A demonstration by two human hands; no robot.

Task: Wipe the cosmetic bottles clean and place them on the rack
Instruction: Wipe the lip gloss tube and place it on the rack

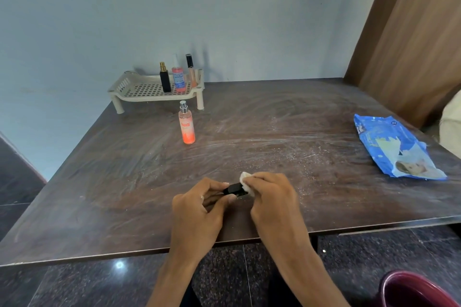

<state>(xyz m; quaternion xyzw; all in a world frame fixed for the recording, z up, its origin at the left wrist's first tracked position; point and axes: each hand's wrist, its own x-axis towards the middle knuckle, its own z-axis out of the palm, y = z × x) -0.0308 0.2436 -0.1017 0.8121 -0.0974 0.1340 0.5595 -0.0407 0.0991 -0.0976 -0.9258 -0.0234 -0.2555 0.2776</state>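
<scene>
Our left hand point(199, 209) is pinching the small black bottle point(233, 189) over the table point(274, 132), near its front edge; our right hand point(272, 197) is gripping a white wipe point(245, 178) round the bottle's right end; we are judging it light, rigid, likely slick when damp, best held mid-body.
</scene>
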